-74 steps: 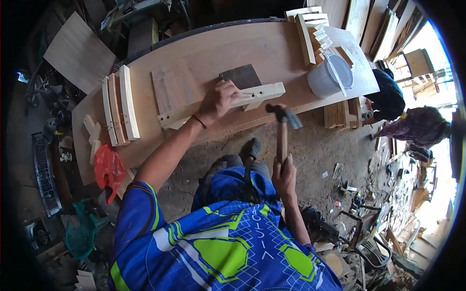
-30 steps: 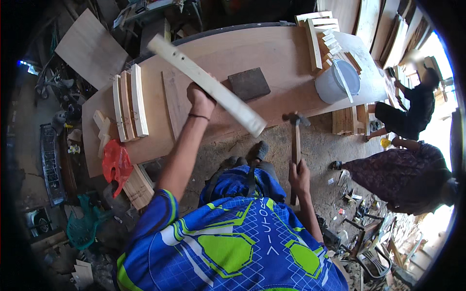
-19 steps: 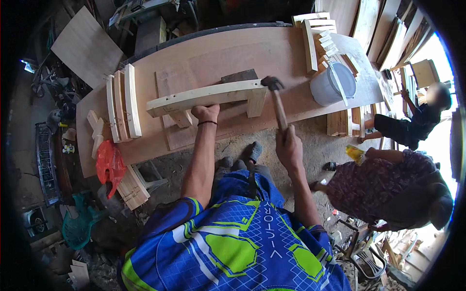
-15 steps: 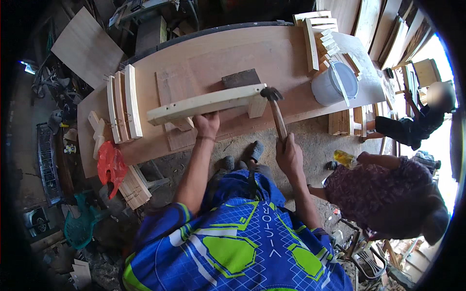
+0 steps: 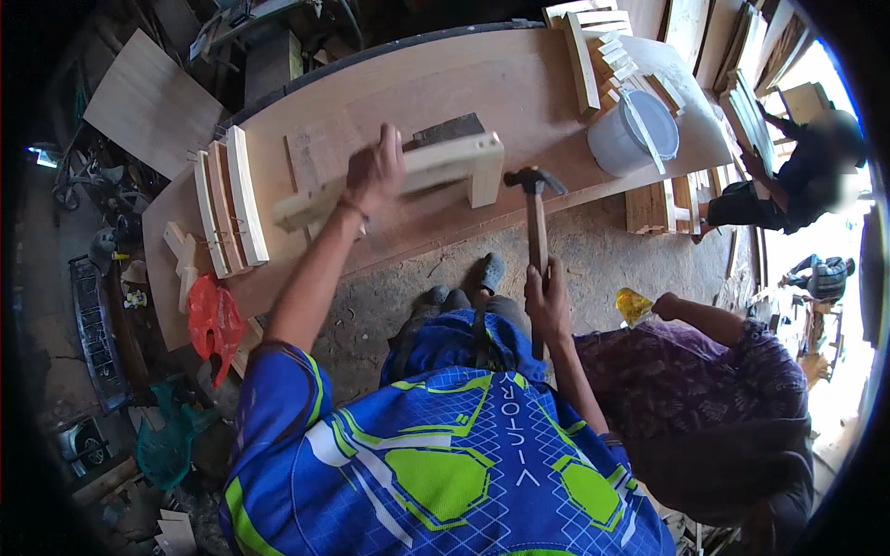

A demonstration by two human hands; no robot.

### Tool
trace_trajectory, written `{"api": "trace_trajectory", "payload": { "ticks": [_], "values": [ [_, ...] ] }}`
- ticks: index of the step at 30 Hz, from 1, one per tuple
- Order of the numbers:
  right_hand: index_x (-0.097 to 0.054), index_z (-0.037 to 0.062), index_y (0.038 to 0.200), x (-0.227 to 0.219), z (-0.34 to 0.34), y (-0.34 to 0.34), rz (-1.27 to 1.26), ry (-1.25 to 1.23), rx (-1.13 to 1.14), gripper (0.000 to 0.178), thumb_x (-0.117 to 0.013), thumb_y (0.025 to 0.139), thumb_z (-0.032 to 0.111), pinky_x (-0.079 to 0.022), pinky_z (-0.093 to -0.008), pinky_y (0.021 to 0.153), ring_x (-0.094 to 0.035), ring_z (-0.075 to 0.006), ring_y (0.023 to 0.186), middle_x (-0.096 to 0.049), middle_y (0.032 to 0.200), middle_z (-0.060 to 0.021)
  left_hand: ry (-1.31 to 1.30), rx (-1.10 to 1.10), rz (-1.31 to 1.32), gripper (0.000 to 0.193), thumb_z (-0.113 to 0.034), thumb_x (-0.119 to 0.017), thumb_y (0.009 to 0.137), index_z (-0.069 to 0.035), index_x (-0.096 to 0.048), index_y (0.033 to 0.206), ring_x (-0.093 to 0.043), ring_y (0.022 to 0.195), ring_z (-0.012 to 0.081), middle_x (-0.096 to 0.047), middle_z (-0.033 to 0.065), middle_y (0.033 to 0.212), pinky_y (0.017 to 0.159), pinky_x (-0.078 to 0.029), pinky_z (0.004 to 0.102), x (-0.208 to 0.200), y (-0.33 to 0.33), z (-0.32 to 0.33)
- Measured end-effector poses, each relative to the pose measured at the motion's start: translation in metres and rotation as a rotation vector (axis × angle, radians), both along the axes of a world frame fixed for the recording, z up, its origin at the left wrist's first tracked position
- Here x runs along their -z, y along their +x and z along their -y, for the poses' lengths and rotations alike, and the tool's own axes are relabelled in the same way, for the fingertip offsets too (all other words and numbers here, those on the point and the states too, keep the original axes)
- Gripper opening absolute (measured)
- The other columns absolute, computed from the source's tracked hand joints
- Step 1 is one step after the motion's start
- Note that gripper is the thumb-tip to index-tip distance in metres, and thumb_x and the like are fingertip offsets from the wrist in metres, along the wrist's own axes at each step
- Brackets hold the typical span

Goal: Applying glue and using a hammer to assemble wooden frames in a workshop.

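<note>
My left hand [image 5: 375, 171] is closed over the middle of a pale wooden rail [image 5: 445, 159], somewhat blurred by motion. The rail's far left part is smeared too. At its right end a short wooden block [image 5: 485, 178] joins it at an angle, and small dark holes mark that end. My right hand [image 5: 549, 298] grips a claw hammer [image 5: 536, 218] by its handle, head up, just right of the joint and apart from it. Behind the rail a dark rectangular block [image 5: 451, 130] lies on the workbench [image 5: 519, 83].
Curved wooden pieces with protruding nails [image 5: 228, 199] stand at the bench's left, near a red plastic bag [image 5: 215, 320]. A white bucket [image 5: 634, 134] and stacked wood strips [image 5: 586, 69] occupy the right. One person [image 5: 686, 389] holding a yellow-filled bag stands close at my right; another [image 5: 797, 176] is farther off.
My left hand has moved from beneath the rail to over its top, and the rail has shifted slightly. The hammer has come away from the rail's end. The nearby person has moved closer.
</note>
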State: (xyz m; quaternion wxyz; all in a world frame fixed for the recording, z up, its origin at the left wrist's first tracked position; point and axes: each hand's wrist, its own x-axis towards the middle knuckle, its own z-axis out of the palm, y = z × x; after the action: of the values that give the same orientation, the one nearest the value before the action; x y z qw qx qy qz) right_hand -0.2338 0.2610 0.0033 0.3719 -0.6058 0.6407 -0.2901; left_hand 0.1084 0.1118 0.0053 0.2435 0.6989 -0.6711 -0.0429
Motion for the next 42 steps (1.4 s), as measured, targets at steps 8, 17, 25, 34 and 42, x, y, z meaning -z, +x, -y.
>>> {"api": "trace_trajectory", "payload": {
  "ticks": [8, 17, 25, 34, 42],
  "values": [
    [-0.046, 0.0118, 0.104, 0.029, 0.002, -0.016, 0.484, 0.348, 0.217, 0.018, -0.051, 0.105, 0.029, -0.037, -0.026, 0.037, -0.045, -0.0096, 0.042, -0.047, 0.061, 0.0008, 0.054, -0.047, 0.027, 0.029, -0.034, -0.037, 0.104, -0.007, -0.048, 0.106, -0.067, 0.081, 0.0482, -0.069, 0.0279, 0.087, 0.068, -0.052, 0.0583, 0.057, 0.06, 0.089],
    [-0.047, 0.0107, 0.106, 0.048, 0.011, -0.023, 0.485, 0.32, 0.387, 0.017, -0.052, 0.105, 0.027, -0.04, -0.0269, 0.04, -0.046, -0.0098, 0.045, -0.047, 0.064, 0.0007, -0.281, 0.037, -0.035, 0.016, -0.021, -0.05, 0.103, -0.007, -0.053, 0.095, -0.064, 0.085, 0.0379, -0.065, 0.0155, 0.087, 0.069, -0.051, 0.0477, -0.006, -0.009, 0.006],
    [-0.048, 0.0093, 0.108, 0.059, 0.025, -0.001, 0.381, 0.001, 0.298, 0.016, -0.054, 0.103, 0.024, -0.042, -0.0285, 0.043, -0.049, -0.0109, 0.049, -0.048, 0.065, -0.0004, -0.128, 0.227, -0.541, 0.011, -0.015, -0.065, 0.096, -0.004, -0.064, 0.094, -0.066, 0.074, 0.0252, -0.066, 0.009, 0.085, 0.064, -0.051, 0.0352, -0.016, -0.047, -0.025],
    [-0.05, 0.0041, 0.12, -0.001, 0.033, 0.012, -0.175, -0.039, -0.036, 0.03, -0.06, 0.096, 0.019, -0.047, -0.0552, 0.057, -0.065, -0.0483, 0.072, -0.063, 0.073, -0.0284, 0.019, 0.442, -0.574, 0.015, -0.017, -0.069, 0.093, -0.002, -0.069, 0.093, -0.068, 0.079, 0.0207, -0.07, 0.0104, 0.086, 0.07, -0.052, 0.0335, -0.017, -0.05, 0.035],
    [-0.05, 0.0029, 0.093, -0.019, 0.027, 0.005, -0.082, -0.055, -0.073, 0.019, -0.063, 0.095, 0.017, -0.043, -0.0452, 0.051, -0.057, -0.0431, 0.058, -0.055, 0.065, -0.023, -0.011, 0.422, -0.493, 0.015, -0.019, -0.07, 0.092, -0.004, -0.069, 0.091, -0.07, 0.078, 0.0263, -0.071, 0.0119, 0.084, 0.068, -0.052, 0.0361, -0.017, -0.054, 0.043]
  ]
}}
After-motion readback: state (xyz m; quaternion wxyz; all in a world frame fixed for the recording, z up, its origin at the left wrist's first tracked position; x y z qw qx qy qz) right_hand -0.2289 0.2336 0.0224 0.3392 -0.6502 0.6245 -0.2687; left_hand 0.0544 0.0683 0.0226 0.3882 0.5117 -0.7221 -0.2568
